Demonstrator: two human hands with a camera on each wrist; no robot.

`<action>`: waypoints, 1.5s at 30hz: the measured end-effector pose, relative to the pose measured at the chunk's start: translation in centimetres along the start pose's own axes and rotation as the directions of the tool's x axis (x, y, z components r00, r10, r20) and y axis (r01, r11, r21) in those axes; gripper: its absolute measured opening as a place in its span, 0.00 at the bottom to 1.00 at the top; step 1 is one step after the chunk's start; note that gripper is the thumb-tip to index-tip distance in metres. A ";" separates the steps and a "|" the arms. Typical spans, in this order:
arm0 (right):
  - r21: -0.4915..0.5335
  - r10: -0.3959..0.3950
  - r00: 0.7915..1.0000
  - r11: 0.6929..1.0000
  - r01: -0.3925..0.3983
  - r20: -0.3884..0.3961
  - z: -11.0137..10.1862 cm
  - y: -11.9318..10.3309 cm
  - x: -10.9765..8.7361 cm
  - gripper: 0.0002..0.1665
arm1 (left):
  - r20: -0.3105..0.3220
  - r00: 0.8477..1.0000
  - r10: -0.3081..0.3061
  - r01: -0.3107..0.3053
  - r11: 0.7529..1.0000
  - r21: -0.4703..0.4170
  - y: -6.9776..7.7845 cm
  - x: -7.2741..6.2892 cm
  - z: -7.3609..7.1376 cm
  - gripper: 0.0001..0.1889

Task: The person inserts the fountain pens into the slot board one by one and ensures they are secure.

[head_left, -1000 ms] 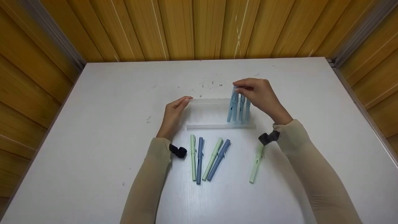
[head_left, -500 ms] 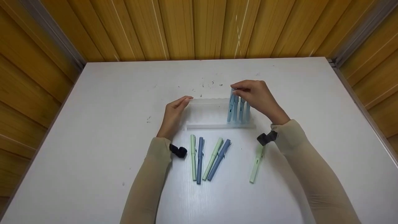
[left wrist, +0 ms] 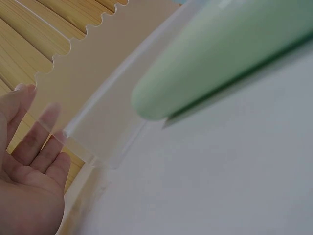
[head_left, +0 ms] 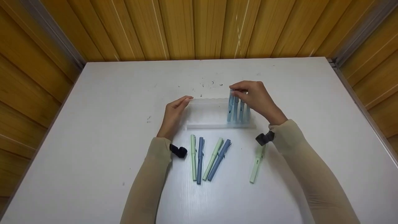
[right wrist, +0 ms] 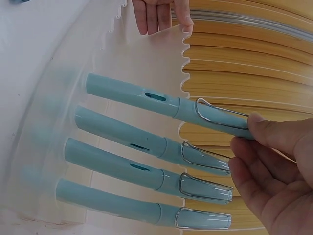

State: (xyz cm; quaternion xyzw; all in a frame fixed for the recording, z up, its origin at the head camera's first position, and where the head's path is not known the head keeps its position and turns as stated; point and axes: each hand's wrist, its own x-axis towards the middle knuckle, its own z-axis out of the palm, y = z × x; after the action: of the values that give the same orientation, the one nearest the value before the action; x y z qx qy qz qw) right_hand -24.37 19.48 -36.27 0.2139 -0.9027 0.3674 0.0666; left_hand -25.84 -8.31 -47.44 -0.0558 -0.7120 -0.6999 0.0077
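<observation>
A clear pen stand (head_left: pixel 206 113) with a scalloped top edge stands in the middle of the table. My left hand (head_left: pixel 174 116) holds its upper left corner, thumb on one side of the panel and fingers seen through it in the left wrist view. With thumb and fingertips, my right hand (head_left: pixel 257 98) pinches the clip end of a light blue pen (right wrist: pixel 132 95). That pen stands nearly upright in the stand, its lower end at the front ledge (head_left: pixel 206 126). Beside it, three more light blue pens (right wrist: pixel 115 164) lean in a row in the stand's right part.
In front of the stand lie two green pens (head_left: pixel 193 158) and two dark blue pens (head_left: pixel 199 161), side by side in pairs. Another green pen (head_left: pixel 255 166) lies under the right wrist's camera (head_left: pixel 264 138). A wood-panelled wall (head_left: pixel 205 28) borders the white table (head_left: pixel 93 124).
My right hand has moved slightly left and down, and the pinched pen has gone from tilted to nearly upright, lined up with the others. The left hand stays at the stand's corner.
</observation>
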 end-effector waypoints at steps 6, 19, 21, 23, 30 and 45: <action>-0.045 -0.072 0.997 0.996 0.071 -0.020 0.2 0.2 0.2 0.15 | -0.001 1.000 0.003 -0.003 1.000 -0.009 0.0 0.0 -0.1 0.19; -0.122 -0.197 0.979 0.974 0.190 -0.047 0.6 1.8 0.9 0.15 | 0.028 1.000 -0.003 0.002 1.000 0.025 0.4 0.0 -0.3 0.18; -0.132 -0.205 0.978 0.971 0.197 -0.046 0.7 2.0 1.1 0.16 | 0.026 1.000 -0.005 0.004 0.999 0.037 0.4 0.0 -0.3 0.19; -0.142 -0.207 0.977 0.970 0.199 -0.043 0.9 2.1 1.2 0.16 | 0.023 1.000 -0.013 0.012 0.999 0.048 0.3 0.1 -0.4 0.18; -0.168 -0.155 0.988 0.974 0.149 -0.024 1.3 1.9 1.4 0.16 | 0.006 1.000 -0.001 0.000 0.999 0.049 -0.3 0.2 -0.3 0.19; -0.183 -0.093 0.996 0.979 0.090 -0.005 1.5 1.7 1.7 0.18 | 0.009 1.000 0.007 -0.007 1.000 0.031 -0.3 0.1 -0.4 0.20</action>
State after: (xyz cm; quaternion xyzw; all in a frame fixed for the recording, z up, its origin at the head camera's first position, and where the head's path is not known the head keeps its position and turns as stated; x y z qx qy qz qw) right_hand -26.56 19.00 -37.96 0.2458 -0.9213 0.2810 0.1087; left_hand -25.97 -8.74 -47.71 -0.0612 -0.7225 -0.6886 0.0079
